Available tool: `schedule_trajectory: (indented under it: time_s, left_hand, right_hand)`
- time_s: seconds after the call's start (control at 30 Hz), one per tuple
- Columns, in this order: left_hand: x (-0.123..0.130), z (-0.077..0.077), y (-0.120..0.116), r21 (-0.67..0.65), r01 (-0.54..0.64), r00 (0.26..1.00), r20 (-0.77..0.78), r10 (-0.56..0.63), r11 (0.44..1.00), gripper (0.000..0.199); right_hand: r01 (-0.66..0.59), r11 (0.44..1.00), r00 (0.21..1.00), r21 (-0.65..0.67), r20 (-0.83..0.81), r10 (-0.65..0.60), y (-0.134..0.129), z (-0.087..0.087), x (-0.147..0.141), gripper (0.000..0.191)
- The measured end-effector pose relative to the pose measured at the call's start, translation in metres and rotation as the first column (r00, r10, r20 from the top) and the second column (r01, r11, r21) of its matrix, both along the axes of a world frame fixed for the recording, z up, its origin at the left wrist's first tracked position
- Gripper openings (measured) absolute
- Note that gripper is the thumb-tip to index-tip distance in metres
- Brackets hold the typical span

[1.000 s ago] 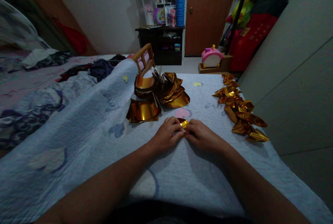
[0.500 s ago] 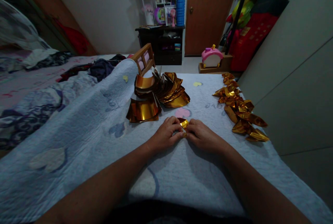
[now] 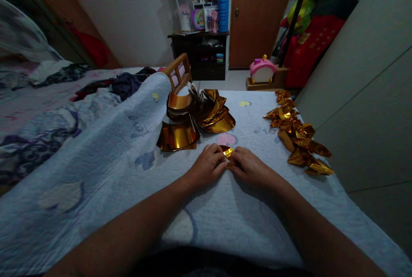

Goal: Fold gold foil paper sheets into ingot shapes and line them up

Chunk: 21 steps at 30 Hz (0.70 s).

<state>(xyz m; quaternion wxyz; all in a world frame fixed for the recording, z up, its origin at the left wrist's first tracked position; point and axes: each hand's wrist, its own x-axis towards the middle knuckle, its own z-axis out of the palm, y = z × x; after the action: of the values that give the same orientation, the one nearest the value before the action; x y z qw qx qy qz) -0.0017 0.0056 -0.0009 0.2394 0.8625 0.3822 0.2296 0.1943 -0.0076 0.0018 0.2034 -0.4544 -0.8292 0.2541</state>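
A small piece of shiny gold paper (image 3: 228, 152) sits between my two hands, low over the blue quilted cover (image 3: 193, 199). My left hand (image 3: 210, 163) pinches its left side, fingers curled. On its right side my right hand (image 3: 245, 164) grips it with bent fingers. Much of the piece is hidden by the fingertips. Beyond my left hand stands a fanned pile of curved gold sheets (image 3: 180, 134). Several folded gold pieces (image 3: 291, 129) lie in a row at the right, pointed at their ends.
A small wooden chair back (image 3: 179, 72) rises behind the sheets. The cover drops at its right edge beside a pale cabinet (image 3: 370, 96). Further back are a dark shelf unit (image 3: 199, 62), a pink toy (image 3: 262, 71) and a door (image 3: 257, 19).
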Motion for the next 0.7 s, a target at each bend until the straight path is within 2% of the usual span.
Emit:
schedule_trajectory:
  time_s: [0.17, 0.4, 0.7]
  left_hand:
    - [0.0011, -0.0016, -0.0004, 0.006, -0.033, 0.999, -0.006, 0.033, 0.999, 0.010]
    - [0.0017, -0.0038, 0.0001, 0.013, -0.041, 0.999, -0.002, 0.041, 0.999, 0.008]
    - [0.0018, -0.0029, 0.0003, 0.000, -0.049, 0.999, 0.000, 0.049, 0.999, 0.008]
  right_hand:
    - [0.023, 0.999, 0.999, -0.025, -0.042, -0.024, -0.0005, 0.0007, 0.0015, 0.014]
    - [0.083, 0.988, 0.987, -0.133, -0.125, -0.100, 0.0006, 0.0056, -0.0006, 0.011]
    - [0.093, 0.990, 0.991, -0.110, -0.090, -0.104, 0.0008, 0.0024, -0.0024, 0.014]
